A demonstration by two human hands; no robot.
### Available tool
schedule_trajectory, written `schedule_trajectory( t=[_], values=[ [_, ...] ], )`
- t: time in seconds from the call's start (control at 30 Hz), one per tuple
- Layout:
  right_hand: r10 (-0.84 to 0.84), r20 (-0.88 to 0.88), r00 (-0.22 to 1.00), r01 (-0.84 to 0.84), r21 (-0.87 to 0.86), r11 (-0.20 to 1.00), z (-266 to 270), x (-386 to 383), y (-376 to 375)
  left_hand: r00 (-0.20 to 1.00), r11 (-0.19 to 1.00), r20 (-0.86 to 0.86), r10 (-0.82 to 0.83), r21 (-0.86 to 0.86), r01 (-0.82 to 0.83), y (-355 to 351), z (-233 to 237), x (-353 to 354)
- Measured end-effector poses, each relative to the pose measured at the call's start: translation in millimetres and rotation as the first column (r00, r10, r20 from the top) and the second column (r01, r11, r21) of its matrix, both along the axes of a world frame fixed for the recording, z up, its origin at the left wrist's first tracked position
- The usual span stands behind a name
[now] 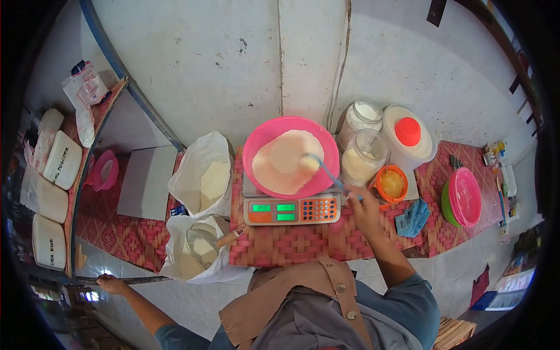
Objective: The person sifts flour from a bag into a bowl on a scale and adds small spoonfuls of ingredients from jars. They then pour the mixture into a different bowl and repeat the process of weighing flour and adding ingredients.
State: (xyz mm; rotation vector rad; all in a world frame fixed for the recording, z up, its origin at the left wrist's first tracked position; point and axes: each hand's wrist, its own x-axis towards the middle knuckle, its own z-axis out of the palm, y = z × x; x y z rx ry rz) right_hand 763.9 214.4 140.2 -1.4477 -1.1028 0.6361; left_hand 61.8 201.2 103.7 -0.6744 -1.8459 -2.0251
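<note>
My right hand (360, 205) is closed around the long blue handle of a spoon (328, 169). The spoon's far end is over the pale powder (289, 160) in a pink bowl (255, 137) and carries some of that powder. Under the bowl is a digital scale (291, 211) with lit green displays. Off to the far left, my left hand (112, 284) has its fingers curled on the metal rail (140, 281) of a shelf.
White sacks of powder (201, 169) flank the scale on the left, one holding a wooden-handled sieve (204, 248). Jars (364, 154), an orange tub (391, 185), a red-lidded container (423, 140) and a blue cloth (413, 219) lie right. Labelled tubs (49, 242) line the left shelf.
</note>
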Motion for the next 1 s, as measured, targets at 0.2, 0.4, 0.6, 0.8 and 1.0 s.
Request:
schedule_trajectory(
  t=[0.2,0.4,0.6,0.8,1.0],
  values=[
    [0.099,0.8,0.592,-0.31,0.113,0.944,1.9,5.3,-11.6,0.998,0.998,0.025,-0.051,0.048,0.05,0.6,2.3,2.9],
    [-0.266,0.409,0.873,0.068,0.438,0.896,29.1,47.8,4.3,1.0,1.0,0.005,0.006,-0.007,-0.006,0.0,0.7,1.6],
    [-0.415,0.456,0.788,0.375,0.18,0.909,91.9,88.9,40.4,0.997,1.0,0.075,-0.002,0.027,0.0,2.0,8.2,11.0],
    [0.092,0.833,0.546,0.069,-0.154,0.986,33.7,102.4,89.7,1.0,1.0,0.009,0.002,-0.002,-0.002,0.0,-0.4,-3.7],
    [0.072,0.512,0.856,0.049,-0.218,0.975,58.7,97.0,85.2,0.998,0.999,0.053,0.019,-0.033,-0.018,-0.5,0.7,-2.1]
  ],
)
